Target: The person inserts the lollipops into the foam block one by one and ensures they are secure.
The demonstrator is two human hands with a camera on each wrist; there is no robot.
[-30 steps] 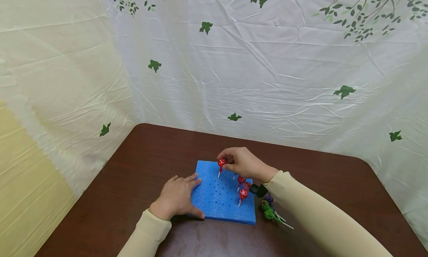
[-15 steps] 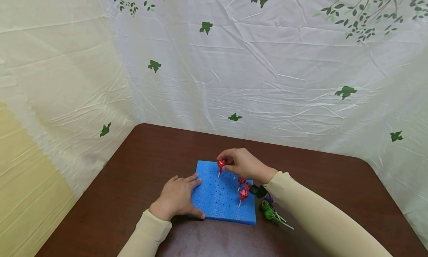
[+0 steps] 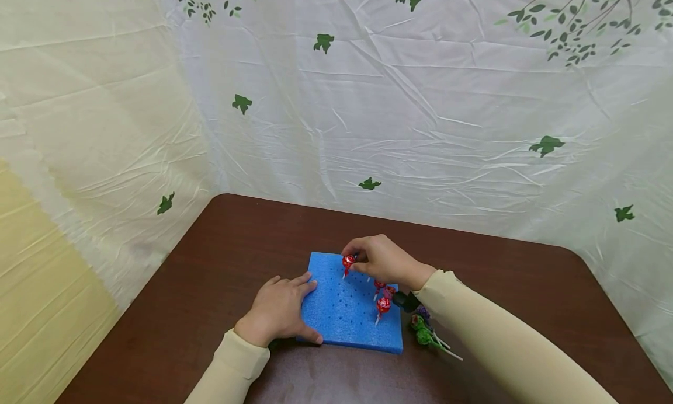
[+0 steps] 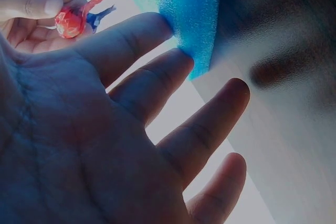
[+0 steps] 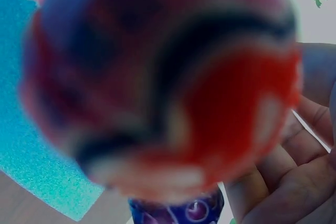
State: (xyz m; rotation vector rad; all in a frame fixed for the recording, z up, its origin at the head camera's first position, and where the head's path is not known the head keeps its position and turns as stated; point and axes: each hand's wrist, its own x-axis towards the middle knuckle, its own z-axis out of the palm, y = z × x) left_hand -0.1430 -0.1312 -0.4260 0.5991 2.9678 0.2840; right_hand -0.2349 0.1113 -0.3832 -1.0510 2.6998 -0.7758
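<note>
A blue foam block [image 3: 342,316] with rows of small holes lies on the brown table [image 3: 221,258]. My left hand [image 3: 294,303] rests flat on the block's left edge, its fingers [image 4: 152,72] straight against the foam [image 4: 197,19]. My right hand [image 3: 355,265] pinches a red wrapped lollipop [image 3: 347,262] by its head over the block's far side, with the stick down at the foam. The same lollipop [image 4: 71,22] shows in the left wrist view. Two more red lollipops [image 3: 382,304] stand in the block's right side. A blurred red lollipop [image 5: 163,87] fills the right wrist view.
Loose green and purple lollipops [image 3: 425,334] lie on the table just right of the block. A crinkled white curtain with green leaves [image 3: 368,100] hangs close behind the table. The table's rounded right corner [image 3: 578,258] is near.
My right hand has lowered the red lollipop a little toward the foam, so less of its stick shows. The left hand has stayed put.
</note>
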